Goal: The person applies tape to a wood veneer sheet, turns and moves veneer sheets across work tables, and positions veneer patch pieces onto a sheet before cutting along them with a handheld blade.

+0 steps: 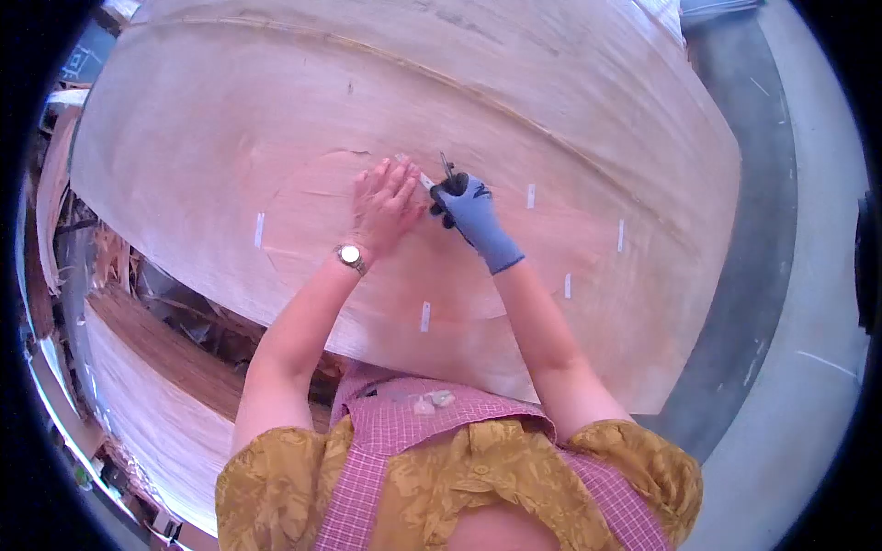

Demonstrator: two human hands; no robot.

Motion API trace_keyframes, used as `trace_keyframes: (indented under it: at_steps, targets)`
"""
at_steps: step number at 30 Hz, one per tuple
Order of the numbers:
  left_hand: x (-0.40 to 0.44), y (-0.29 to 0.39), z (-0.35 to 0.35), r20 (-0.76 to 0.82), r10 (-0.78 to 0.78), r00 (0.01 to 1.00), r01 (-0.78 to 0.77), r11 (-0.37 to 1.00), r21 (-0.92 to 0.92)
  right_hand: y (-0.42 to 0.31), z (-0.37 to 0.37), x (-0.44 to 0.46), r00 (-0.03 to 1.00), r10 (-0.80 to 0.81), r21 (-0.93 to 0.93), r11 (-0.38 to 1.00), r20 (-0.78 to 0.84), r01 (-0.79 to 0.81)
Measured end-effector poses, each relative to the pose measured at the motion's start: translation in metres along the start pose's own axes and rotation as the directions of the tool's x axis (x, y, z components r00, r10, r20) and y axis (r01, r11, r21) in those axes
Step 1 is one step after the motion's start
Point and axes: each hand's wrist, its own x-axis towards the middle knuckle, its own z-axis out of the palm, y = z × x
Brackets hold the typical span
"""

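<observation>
"Fingers [396, 178] in the head view?"
"My bare left hand [381, 209] lies flat, unclenched, on the pale pinkish wood sheet [418, 262], probably steadying it; my blue-and-black gloved right hand [469, 208] grips a thin dark tool [446, 165]."
"The small white strip [425, 181]?"
"Between my hands."

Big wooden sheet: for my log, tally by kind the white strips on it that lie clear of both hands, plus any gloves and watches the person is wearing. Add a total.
White strips: 5
Glove: 1
Watch: 1
Total: 7
</observation>
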Motion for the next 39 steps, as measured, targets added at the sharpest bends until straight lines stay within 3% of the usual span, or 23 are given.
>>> trace_keyframes:
  at_steps: [1,2,3,6,8,9,10,11,14,15,16,17,18,21,22,25,27,30,33,36,39]
  targets:
    - [0.002,0.001,-0.001,-0.009,0.000,1.000,-0.001,1.000,-0.014,0.001,-0.004,0.000,0.986,-0.157,-0.390,0.912,-0.055,0.123]
    - [0.003,0.002,-0.003,-0.020,0.004,1.000,-0.005,1.000,-0.026,0.002,-0.007,0.002,0.946,-0.321,-0.720,0.667,-0.044,0.193]
    - [0.003,0.002,-0.002,-0.018,0.006,1.000,-0.006,1.000,-0.022,0.004,-0.011,0.003,0.887,-0.461,-0.932,0.309,0.029,0.191]
    - [0.005,0.000,-0.003,-0.001,0.006,1.000,-0.006,0.999,-0.036,-0.001,-0.033,0.008,0.843,-0.524,-0.868,0.469,-0.122,0.165]
    - [0.008,0.002,-0.009,0.034,-0.017,0.999,0.020,0.995,-0.094,-0.006,-0.044,-0.008,0.967,-0.175,-0.389,0.917,-0.184,0.092]
    - [0.013,0.004,-0.011,0.025,-0.033,0.999,0.035,0.993,-0.117,-0.013,-0.047,-0.020,0.992,0.000,-0.082,0.997,-0.122,-0.011]
    - [0.021,0.006,-0.011,0.017,-0.048,0.999,0.050,0.989,-0.138,-0.018,-0.045,-0.028,0.989,0.104,-0.011,0.994,-0.102,-0.106]
    - [0.026,0.009,-0.010,0.011,-0.063,0.998,0.064,0.985,-0.159,-0.009,-0.043,-0.024,0.987,0.095,0.029,0.995,-0.126,-0.092]
    - [0.031,0.039,0.019,-0.105,0.219,0.970,-0.229,0.968,-0.100,0.025,-0.035,-0.007,0.983,0.071,0.140,0.989,-0.171,-0.047]
    - [0.028,0.043,0.030,-0.089,0.196,0.976,-0.205,0.974,-0.099,0.033,-0.035,-0.001,0.960,-0.141,-0.144,0.984,-0.241,0.109]
    - [0.026,0.047,0.035,-0.069,0.178,0.982,-0.184,0.978,-0.102,0.040,-0.034,0.002,0.901,-0.353,-0.421,0.878,-0.251,0.227]
    - [0.023,0.053,0.044,-0.048,0.161,0.986,-0.166,0.980,-0.106,0.052,-0.036,0.004,0.815,-0.545,-0.664,0.686,-0.197,0.297]
    - [0.024,0.055,0.044,-0.082,0.174,0.981,-0.183,0.976,-0.117,0.021,-0.041,-0.012,0.924,-0.367,-0.780,0.608,-0.109,0.150]
    - [0.023,0.060,0.042,-0.111,0.150,0.982,-0.161,0.983,-0.093,0.017,-0.067,-0.020,0.956,-0.225,-0.827,0.561,-0.186,-0.029]
    - [0.023,0.058,0.041,-0.109,0.169,0.980,-0.178,0.982,-0.071,0.025,-0.078,-0.041,0.910,-0.374,-0.808,0.583,-0.179,0.081]
    - [0.021,0.064,0.037,-0.081,0.145,0.986,-0.147,0.989,-0.027,0.065,-0.104,-0.113,0.990,-0.074,-0.339,0.940,-0.119,0.029]
    - [0.019,0.067,0.033,-0.064,0.129,0.990,-0.130,0.991,-0.013,0.067,-0.100,-0.162,0.983,0.171,-0.091,0.980,-0.071,-0.177]
    - [0.023,0.067,0.027,-0.045,0.138,0.989,-0.139,0.990,-0.021,0.121,-0.087,-0.184,0.953,-0.090,-0.507,0.859,-0.290,-0.074]
    - [0.023,0.074,0.026,-0.060,0.127,0.990,-0.127,0.992,-0.009,0.127,-0.103,-0.205,0.918,-0.146,-0.619,0.775,-0.370,-0.126]
    - [0.022,0.071,0.025,-0.029,0.167,0.986,-0.166,0.986,0.010,0.110,-0.124,-0.213,0.939,0.068,-0.669,0.684,-0.338,-0.290]
    - [0.020,0.074,0.020,0.061,0.172,0.983,-0.174,0.984,0.037,0.106,-0.169,-0.180,0.834,-0.346,-0.789,0.593,-0.429,-0.160]
